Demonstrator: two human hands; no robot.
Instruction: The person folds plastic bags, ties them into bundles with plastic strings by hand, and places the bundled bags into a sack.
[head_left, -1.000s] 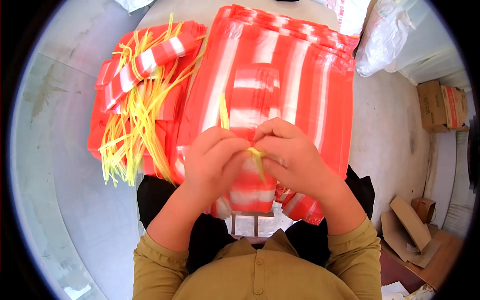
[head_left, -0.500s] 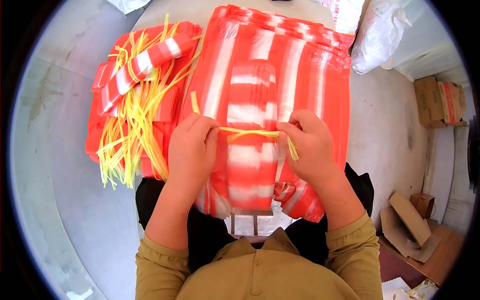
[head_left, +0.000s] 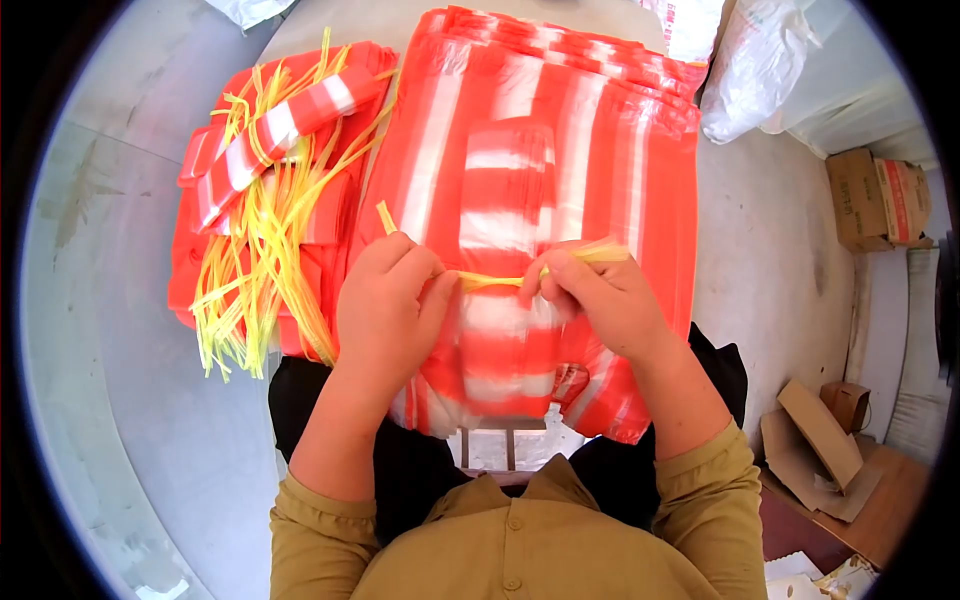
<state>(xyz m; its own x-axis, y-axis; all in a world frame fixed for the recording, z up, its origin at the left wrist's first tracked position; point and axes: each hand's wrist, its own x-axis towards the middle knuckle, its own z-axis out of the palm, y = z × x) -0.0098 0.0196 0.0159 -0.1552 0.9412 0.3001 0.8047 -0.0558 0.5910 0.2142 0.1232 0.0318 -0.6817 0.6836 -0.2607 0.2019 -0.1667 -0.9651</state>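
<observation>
A yellow plastic tie strip [head_left: 488, 282] runs across a folded bundle of red-and-white striped plastic bags [head_left: 507, 205]. My left hand [head_left: 392, 290] pinches the strip on the bundle's left side, its short end poking up past the fingers. On the other side my right hand [head_left: 600, 295] is closed on the strip, whose blurred loose end sticks out to the right above the knuckles. Beneath the bundle lies a large stack of the same striped bags [head_left: 630, 190]. The bundle's middle narrows under the strip.
At the left are more folded striped bags [head_left: 185, 270] with many loose yellow strips [head_left: 262, 270] draped over them. A white plastic sack [head_left: 755, 70] stands at the back right. Cardboard boxes [head_left: 862, 200] and flattened cardboard [head_left: 815, 440] lie farther right.
My right hand has come inward and turned, so the strip's loose end now points right rather than down. The stretch of strip between my hands is shorter and slightly lower.
</observation>
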